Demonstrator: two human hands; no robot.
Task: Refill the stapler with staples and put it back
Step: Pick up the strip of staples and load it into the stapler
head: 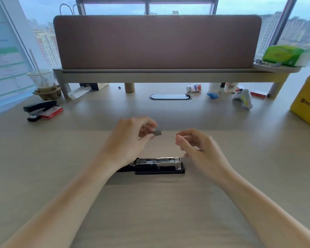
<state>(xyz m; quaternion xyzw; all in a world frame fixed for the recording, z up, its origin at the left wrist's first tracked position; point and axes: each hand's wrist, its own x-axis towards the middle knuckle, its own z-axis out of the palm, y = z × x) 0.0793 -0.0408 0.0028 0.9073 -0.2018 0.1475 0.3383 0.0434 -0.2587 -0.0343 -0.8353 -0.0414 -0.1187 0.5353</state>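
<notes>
A black stapler (159,165) lies on the desk in front of me with its top swung back, so the silver staple channel faces up. My left hand (131,138) hovers just above and behind it and pinches a short grey strip of staples (157,132) between thumb and fingers. My right hand (199,147) hangs to the right of the strip, fingers loosely curled, holding nothing. My left wrist hides the stapler's left end.
A second black stapler (38,109) and a red staple box (52,112) lie at the far left. An iced drink cup (43,81) stands behind them. A yellow box (307,102) sits at the right, small items under the desk shelf (150,74).
</notes>
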